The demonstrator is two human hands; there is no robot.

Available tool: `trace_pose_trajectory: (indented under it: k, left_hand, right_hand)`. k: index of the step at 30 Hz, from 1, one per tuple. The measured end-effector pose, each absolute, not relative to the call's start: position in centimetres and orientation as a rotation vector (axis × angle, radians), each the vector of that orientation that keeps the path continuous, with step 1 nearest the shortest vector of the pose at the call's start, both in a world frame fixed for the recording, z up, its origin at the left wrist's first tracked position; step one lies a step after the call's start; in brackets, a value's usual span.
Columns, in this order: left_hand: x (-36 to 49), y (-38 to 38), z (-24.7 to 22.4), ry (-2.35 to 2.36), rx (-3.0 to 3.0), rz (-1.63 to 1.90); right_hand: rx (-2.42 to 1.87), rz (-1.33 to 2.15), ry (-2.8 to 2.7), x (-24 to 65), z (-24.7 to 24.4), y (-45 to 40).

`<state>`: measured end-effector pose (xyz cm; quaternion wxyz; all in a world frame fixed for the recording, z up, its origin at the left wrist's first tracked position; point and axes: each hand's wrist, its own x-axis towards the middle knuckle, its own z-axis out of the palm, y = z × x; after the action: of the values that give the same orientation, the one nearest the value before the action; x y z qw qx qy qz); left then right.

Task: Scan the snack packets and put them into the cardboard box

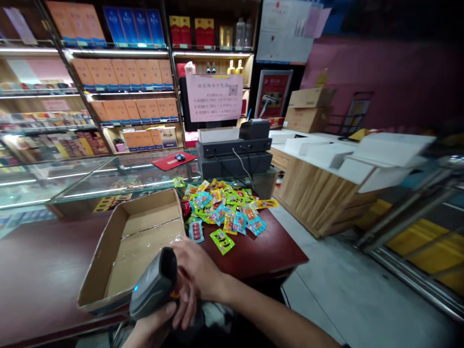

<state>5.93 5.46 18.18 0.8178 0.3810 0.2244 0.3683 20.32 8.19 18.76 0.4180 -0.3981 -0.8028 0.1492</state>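
Two bare hands meet at a dark grey plastic handheld scanner (150, 289) with a small blue light, close in front of the near right part of the shallow brown cardboard tray (143, 244). Handling it well, I judge, means letting one grip bear the weight while the other adjusts. Fingertips should be clear of the hooded front end and light near the orange trigger, and the body lifted enough not to knock the tray's near wall.

The left grip (154, 321) is closed on the scanner, thumb pressed along its side. The right grip (194, 275) has curled fingers at the handle side; whether it carries any load I cannot tell. The scanner lies between the two, its hooded end pointing away from the body, toward the tray.

Just right of the tray, a loose heap of small, bright green, blue and yellow plastic snack packets (221, 205) covers part of the glossy dark red tabletop (259, 253). Beyond the tray, a black computer mouse (180, 157) sits on a flat red mat (165, 162); farther right, past the packets, are stacked black boxy counter machines (235, 162).
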Motion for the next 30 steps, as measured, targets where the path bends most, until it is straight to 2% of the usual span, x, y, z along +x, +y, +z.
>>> trace_pose_trajectory:
  k: [4,9,11,14,17,20,23,30]
  left_hand:
    - [10.2,6.6,21.0,0.599,0.881,0.935]
    - [17.4,9.1,23.0,0.521,1.331,0.975]
    - [19.3,10.6,24.0,0.426,1.495,0.857]
    - [20.3,14.9,25.5,0.407,1.739,0.478]
    - [19.4,22.3,26.6,0.682,1.913,0.157]
    - [18.0,31.2,26.6,1.278,2.14,0.322]
    - [17.2,38.6,25.6,1.701,2.414,0.39]
    - [17.7,46.5,23.7,1.644,2.499,0.162]
  right_hand:
    - [-1.034,0.676,-1.671,25.1,23.6,3.6]
    - [-1.314,0.593,-1.531,28.4,25.9,4.6]
    - [-1.303,0.556,-1.443,30.1,25.5,6.7]
    - [-1.305,0.531,-1.299,33.0,24.2,9.3]
    - [-1.313,0.557,-1.18,35.6,22.7,10.4]
    - [-1.34,0.789,-1.091,37.4,21.6,10.5]
    - [-1.395,0.771,-1.086,38.6,21.0,10.9]
    - [-1.478,0.856,-0.985,40.2,19.9,12.8]
